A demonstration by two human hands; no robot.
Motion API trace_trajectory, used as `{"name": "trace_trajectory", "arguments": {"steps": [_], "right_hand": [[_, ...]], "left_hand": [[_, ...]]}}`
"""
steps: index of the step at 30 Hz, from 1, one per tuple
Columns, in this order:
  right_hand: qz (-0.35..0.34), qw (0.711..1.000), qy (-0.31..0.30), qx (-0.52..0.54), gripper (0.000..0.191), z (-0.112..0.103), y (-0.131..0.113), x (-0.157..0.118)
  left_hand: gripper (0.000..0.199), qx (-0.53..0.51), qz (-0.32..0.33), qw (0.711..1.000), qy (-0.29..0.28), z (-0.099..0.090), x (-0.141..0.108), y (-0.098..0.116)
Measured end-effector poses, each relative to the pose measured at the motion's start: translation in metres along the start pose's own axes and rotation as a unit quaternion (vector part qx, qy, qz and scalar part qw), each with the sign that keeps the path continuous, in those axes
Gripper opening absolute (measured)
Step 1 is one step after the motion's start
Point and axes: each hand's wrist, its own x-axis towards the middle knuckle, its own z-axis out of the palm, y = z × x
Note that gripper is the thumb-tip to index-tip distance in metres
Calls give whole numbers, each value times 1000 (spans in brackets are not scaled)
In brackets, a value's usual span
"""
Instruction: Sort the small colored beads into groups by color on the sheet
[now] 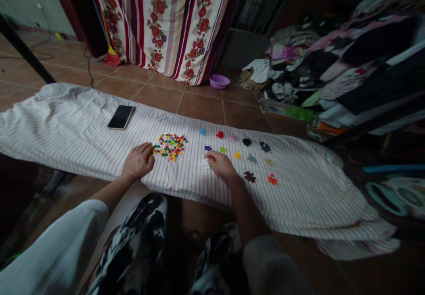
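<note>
My left hand (138,160) lies on the striped cloth with its fingers stretched forward. Its fingertips touch the near left edge of a pile of small multicoloured pieces (169,148). Over a little cluster of white pieces (206,164), my right hand (219,164) has its thumb and fingertips pinched together; whatever is between them is hidden. Around it lie small single-colour clusters, among them a purple one (208,148), a lime green one (222,150), a yellow one (237,155), a red one (219,134) and a brown one (249,176).
A phone (121,117) rests on the striped cloth (76,131) at the left. Beyond the covered surface are a floral curtain (159,25), a purple basin (219,81) and a broom (112,56). Heaped clothes (332,56) fill the right side.
</note>
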Motion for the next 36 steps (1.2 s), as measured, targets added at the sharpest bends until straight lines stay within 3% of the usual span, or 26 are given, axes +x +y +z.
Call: {"name": "trace_trajectory", "arguments": {"steps": [7, 13, 18, 22, 32, 36], "right_hand": [[-32, 999, -13, 37, 31, 2, -2, -3], [-82, 994, -64, 37, 19, 3, 1, -4], [-98, 986, -133, -21, 46, 1, 9, -9], [-97, 983, -147, -49, 56, 3, 7, -12], [-108, 990, -88, -11, 21, 11, 6, -6], [-96, 992, -85, 5, 24, 10, 5, -6]], "left_hand": [[39, 6, 8, 1000, 12, 2, 0, -3], [39, 12, 17, 1000, 14, 2, 0, -2], [39, 22, 22, 999, 17, 1, 1, -2], [39, 25, 23, 999, 18, 2, 0, -2], [39, 17, 20, 999, 21, 3, -1, -3], [39, 13, 16, 1000, 20, 3, 0, -3]]}}
